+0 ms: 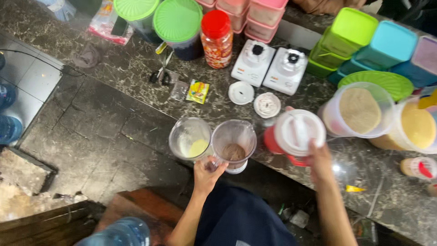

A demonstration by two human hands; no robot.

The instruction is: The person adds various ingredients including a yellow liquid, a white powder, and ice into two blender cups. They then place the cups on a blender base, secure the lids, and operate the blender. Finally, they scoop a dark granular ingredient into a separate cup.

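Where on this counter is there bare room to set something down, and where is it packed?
Bare stone lies left of the scissors, between the grey cloth and the left blender jar. A smaller patch sits right of the right hand, below the powder tubs. It is crowded along the back and around the blender bases, where the left hand holds the brown-powder jar.

right hand [320,160] fingertips hidden behind jug | water bottle [119,233] cut off
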